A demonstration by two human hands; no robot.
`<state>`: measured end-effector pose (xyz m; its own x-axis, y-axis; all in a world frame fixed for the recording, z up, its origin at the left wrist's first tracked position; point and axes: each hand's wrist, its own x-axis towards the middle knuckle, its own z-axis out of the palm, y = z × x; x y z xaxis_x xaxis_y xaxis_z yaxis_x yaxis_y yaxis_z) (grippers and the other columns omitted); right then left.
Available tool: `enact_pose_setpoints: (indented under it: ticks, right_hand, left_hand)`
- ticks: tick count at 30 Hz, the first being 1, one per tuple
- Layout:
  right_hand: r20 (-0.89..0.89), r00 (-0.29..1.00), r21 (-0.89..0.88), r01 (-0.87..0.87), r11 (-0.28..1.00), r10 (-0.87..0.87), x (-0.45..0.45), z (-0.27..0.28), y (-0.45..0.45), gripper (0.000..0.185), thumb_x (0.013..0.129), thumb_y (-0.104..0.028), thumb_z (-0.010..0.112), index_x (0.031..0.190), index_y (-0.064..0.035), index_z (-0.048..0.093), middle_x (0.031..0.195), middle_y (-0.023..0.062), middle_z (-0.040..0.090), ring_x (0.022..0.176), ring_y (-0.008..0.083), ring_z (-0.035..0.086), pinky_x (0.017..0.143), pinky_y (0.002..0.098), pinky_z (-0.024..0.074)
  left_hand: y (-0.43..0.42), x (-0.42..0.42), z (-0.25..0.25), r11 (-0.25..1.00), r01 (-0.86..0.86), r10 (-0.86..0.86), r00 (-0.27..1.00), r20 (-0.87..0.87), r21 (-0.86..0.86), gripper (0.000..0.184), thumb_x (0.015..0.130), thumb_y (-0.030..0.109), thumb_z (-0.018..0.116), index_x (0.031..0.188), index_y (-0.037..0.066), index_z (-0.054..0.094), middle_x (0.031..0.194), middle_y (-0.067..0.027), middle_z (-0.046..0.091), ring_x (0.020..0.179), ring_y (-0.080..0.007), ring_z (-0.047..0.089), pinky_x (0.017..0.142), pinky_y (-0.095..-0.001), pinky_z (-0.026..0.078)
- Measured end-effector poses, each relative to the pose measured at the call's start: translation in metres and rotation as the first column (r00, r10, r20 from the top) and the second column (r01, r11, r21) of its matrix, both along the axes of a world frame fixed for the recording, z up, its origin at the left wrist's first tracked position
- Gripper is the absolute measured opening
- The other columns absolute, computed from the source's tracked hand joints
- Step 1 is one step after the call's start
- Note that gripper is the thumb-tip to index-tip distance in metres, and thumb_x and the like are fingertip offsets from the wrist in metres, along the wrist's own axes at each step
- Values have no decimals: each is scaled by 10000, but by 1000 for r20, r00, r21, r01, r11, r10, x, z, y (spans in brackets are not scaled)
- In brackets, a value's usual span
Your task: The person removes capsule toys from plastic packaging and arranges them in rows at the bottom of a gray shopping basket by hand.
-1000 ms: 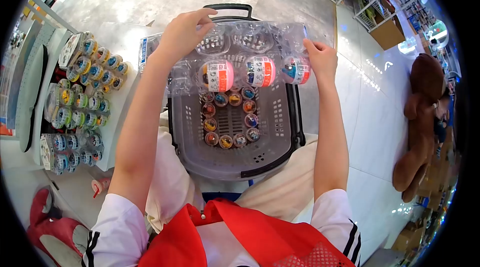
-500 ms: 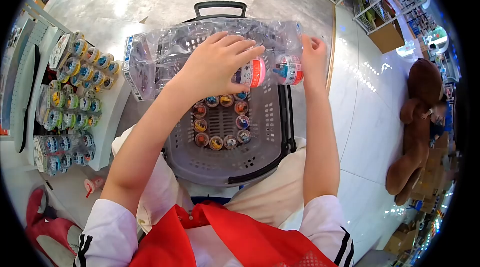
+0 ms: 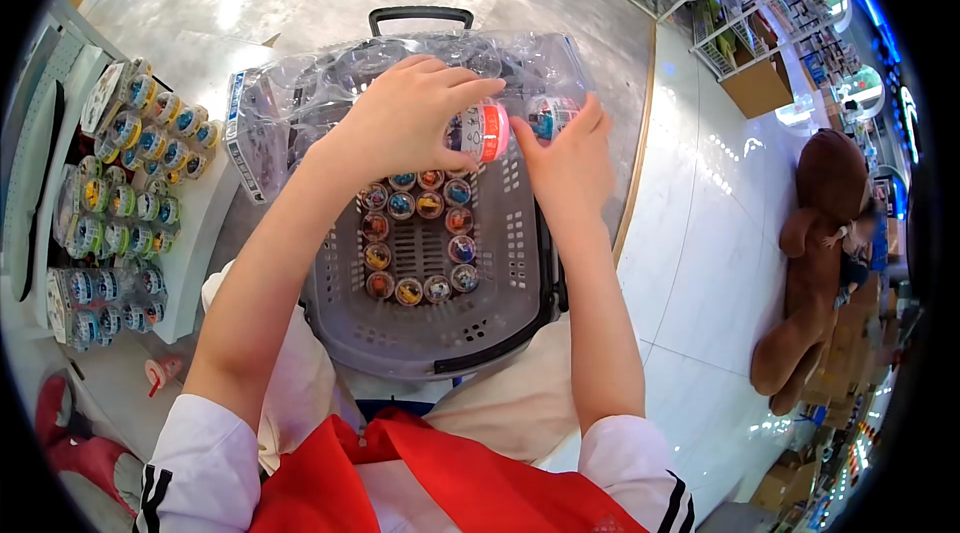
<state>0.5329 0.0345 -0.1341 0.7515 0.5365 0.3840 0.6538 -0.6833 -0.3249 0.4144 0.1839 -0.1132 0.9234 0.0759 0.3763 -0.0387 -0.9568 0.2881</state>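
Note:
A clear plastic blister package [image 3: 290, 98] with moulded pockets lies across the far part of a grey basket [image 3: 400, 343]. My left hand [image 3: 400, 118] reaches over it, thumb and fingers closed around a toy capsule with a pink lid [image 3: 490, 130] and a red-and-white label. My right hand [image 3: 575, 158] is just to the right, its thumb and fingers on either side of a second toy capsule [image 3: 550, 116] holding something blue, at the package's right end. Several clear capsules with coloured toys [image 3: 408, 291] form a ring on the basket floor; my left hand and the package hide some.
On the left, a white shelf [image 3: 200, 263] carries several packs of toy capsules [image 3: 150, 143]. A pink cup [image 3: 162, 370] stands below it. The basket's black handle [image 3: 420, 13] is at the far side. A large brown plush toy [image 3: 815, 243] and cardboard boxes [image 3: 757, 83] are on the right.
My right hand has moved from the package's right edge leftward, its thumb and fingers now around the blue toy's capsule. My left hand keeps the pink-lidded capsule. The view has shifted slightly.

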Motion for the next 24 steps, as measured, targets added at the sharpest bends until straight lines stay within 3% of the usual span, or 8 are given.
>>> enact_pose_setpoints:
  ticks: [7,10,12,15,17,20,21,24]
  right_hand:
    - [127,977,130,-188,974,171,19,-17,1,802,689,-346,758,1215,71,318,1069,227,464,879,395,568,703,421,495]
    - [83,976,132,-210,969,200,23,-17,0,807,701,-352,748,1220,81,307,1078,235,481,909,352,583,710,399,497]
    - [-284,929,299,-148,943,236,30,-16,-3,763,754,-373,707,1232,69,308,1094,217,505,940,290,586,728,373,500]
    - [-641,609,539,-75,839,467,37,-11,-17,705,832,-449,601,1269,23,312,1110,160,547,952,233,589,774,359,496]
    - [-698,318,656,-74,751,642,40,-6,-28,655,891,-498,486,1303,-13,330,1142,116,561,959,213,597,802,354,499]
    - [-706,-136,704,-241,668,695,40,-2,-46,646,907,-494,454,1323,-15,333,1179,108,547,1018,216,581,835,351,492]
    - [-716,-250,698,-231,678,652,37,-2,-50,625,902,-416,515,1336,-5,330,1231,115,512,1061,214,564,885,358,474]
    - [-844,-283,525,-271,806,455,8,-22,-39,534,894,-292,574,1290,8,379,1174,114,536,1072,186,556,894,336,479]
  left_hand:
    - [3,0,-1,1000,1,-2,1000,11,21,736,601,268,781,1265,121,500,1133,-96,585,1035,-278,538,931,-388,414]
    - [2,0,0,1000,-2,2,1000,-7,2,741,601,269,781,1273,134,498,1135,-94,587,1037,-283,538,933,-388,414]
    - [5,0,0,1000,-11,11,1000,-14,8,741,602,270,781,1274,135,499,1138,-91,586,1040,-283,537,933,-388,414]
    - [10,0,-3,1000,-15,15,1000,-12,21,727,612,276,777,1270,136,503,1139,-89,588,1042,-283,538,928,-389,417]
    - [9,-1,-4,999,-16,16,1000,21,33,708,627,292,769,1267,140,507,1140,-88,589,1048,-279,537,925,-391,421]
    - [10,-1,-7,1000,-16,16,1000,12,26,700,636,306,762,1266,140,508,1142,-89,589,1054,-277,535,929,-390,418]
    - [11,-1,-6,999,-13,14,999,-29,35,681,657,335,747,1265,141,508,1148,-87,586,1063,-270,531,942,-391,410]
    - [13,-1,-13,996,-1,-3,999,41,91,646,690,366,721,1258,139,512,1147,-83,589,1075,-260,530,959,-389,398]
